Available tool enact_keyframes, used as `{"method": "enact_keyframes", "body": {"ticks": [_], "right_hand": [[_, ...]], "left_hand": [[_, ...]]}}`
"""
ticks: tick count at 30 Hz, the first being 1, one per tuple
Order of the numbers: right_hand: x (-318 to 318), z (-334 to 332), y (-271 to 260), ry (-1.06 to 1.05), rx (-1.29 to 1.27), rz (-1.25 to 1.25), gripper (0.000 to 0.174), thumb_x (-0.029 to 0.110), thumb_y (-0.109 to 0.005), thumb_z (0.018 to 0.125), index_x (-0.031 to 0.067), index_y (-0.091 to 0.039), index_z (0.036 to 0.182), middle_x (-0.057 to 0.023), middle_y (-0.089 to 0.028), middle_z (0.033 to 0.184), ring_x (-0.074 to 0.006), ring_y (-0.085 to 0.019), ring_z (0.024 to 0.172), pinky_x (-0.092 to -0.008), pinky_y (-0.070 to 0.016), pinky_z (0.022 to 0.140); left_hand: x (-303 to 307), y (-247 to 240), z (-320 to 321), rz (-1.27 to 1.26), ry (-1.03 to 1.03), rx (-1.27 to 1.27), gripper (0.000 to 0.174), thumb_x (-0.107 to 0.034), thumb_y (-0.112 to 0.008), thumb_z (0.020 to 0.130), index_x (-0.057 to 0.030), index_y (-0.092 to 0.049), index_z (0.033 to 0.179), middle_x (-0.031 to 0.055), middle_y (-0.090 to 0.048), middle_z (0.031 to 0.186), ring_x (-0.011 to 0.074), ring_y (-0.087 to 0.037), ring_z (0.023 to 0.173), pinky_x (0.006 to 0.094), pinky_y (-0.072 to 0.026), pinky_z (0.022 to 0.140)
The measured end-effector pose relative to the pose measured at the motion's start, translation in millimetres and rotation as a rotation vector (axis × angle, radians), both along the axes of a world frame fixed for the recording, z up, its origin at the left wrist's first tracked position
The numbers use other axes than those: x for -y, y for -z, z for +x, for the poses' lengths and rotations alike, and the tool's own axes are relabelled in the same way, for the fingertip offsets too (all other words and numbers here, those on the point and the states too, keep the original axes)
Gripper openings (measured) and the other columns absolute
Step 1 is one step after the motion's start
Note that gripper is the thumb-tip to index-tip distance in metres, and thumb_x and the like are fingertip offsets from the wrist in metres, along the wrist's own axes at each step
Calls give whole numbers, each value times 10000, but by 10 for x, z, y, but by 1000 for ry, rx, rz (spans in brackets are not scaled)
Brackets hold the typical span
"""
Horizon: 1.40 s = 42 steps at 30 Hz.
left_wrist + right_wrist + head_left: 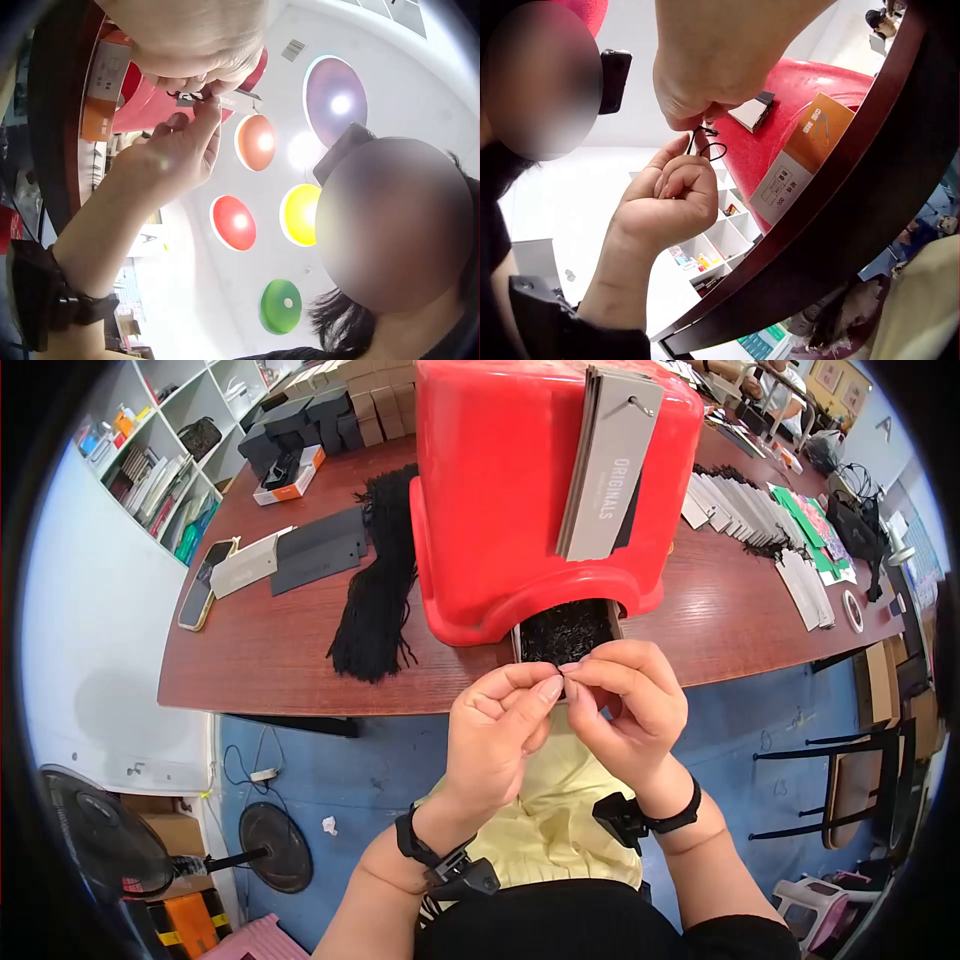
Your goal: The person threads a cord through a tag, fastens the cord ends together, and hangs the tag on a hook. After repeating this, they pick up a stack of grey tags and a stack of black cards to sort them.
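Observation:
Both hands meet in front of the red plastic stool [550, 490]. The left hand [500, 730] and right hand [635, 710] pinch a thin black cord between thumbs and forefingers. In the right wrist view the black cord [712, 133] makes a small loop below the right hand's fingertips, beside the left thumb. Just beyond the fingers, an open box [517, 645] of small black pieces [568, 630] sits under the stool's arch. Grey hang tags [605, 480], the front one printed ORIGINALS, hang from a metal hook on the stool.
Black cords [375, 610] lie in a bundle left of the stool, beside dark tags [318, 550], a light tag [247, 565] and a phone [205, 585]. Rows of strung grey tags [740, 510] lie at right. A fan [110, 835] stands on the floor at left.

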State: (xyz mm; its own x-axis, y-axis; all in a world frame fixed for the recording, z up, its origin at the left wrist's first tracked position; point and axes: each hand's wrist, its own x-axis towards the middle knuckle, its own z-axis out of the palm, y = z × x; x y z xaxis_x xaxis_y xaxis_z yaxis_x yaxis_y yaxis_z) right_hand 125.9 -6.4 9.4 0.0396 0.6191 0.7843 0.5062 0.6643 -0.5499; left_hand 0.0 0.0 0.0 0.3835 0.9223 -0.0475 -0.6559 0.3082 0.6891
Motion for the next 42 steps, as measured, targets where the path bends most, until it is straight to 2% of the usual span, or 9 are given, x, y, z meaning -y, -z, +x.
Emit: {"method": "enact_keyframes", "body": {"ticks": [3,7,9,12,15,19,23,37,42], "right_hand": [[0,40,-37,-2,45,9,212,-71,-631,595,15,-605,787,-58,-531,807,-75,-457,475,-179,-386,414],[17,84,-36,-176,-311,-232,204,-46,-562,685,-6,-569,885,-49,-491,785,-38,-427,562,-159,-348,476],[37,114,-100,-278,-590,-528,143,-2,-497,791,-3,-545,925,-21,-502,807,-30,-455,641,-164,-380,579],[11,140,-141,-446,-700,-847,121,32,-503,813,-6,-546,919,-9,-553,825,-56,-516,767,-192,-438,661],[21,163,-99,-580,-704,-817,119,16,-517,796,-18,-560,903,-13,-556,829,-79,-528,791,-220,-454,695],[37,145,-148,-570,-698,-727,128,6,-542,774,-16,-582,894,-26,-559,824,-78,-523,759,-203,-433,653],[63,152,-114,-433,-407,-553,172,-23,-554,739,6,-606,900,-48,-561,811,-72,-506,695,-188,-397,584],[12,100,-213,-274,-105,-368,223,-87,-556,687,15,-616,876,-55,-558,775,-58,-485,572,-175,-370,473],[0,35,-249,-80,103,-161,154,-76,-581,656,-7,-604,791,-64,-552,737,-80,-495,510,-187,-392,425]], "left_hand": [[-6,12,45,-14,-32,32,138,-29,-528,797,30,-530,922,-33,-478,549,22,-319,438,178,-217,402],[4,-93,-38,0,-9,2,128,-28,-530,796,33,-533,909,-41,-454,528,17,-305,434,177,-214,404],[11,-111,-54,18,22,33,127,-27,-531,795,33,-534,907,-45,-448,524,15,-301,433,175,-213,405],[14,-121,-45,15,72,28,128,-28,-532,795,35,-536,906,-51,-440,521,13,-296,431,173,-211,405],[5,-117,-29,28,85,36,132,-33,-530,798,39,-536,909,-58,-433,524,9,-290,434,169,-205,409],[26,-118,-42,169,-45,-115,133,-14,-530,797,44,-536,916,-14,-533,646,-9,-391,510,137,-288,450],[35,-103,-67,317,-151,-239,139,21,-524,789,46,-536,925,52,-595,797,8,-498,633,122,-382,528],[45,-118,-53,465,-306,-432,128,13,-545,776,45,-549,899,34,-604,770,-11,-488,630,111,-381,514],[24,-123,-56,470,-330,-491,129,2,-550,775,38,-556,898,-6,-580,696,-32,-436,575,106,-338,477]]}}
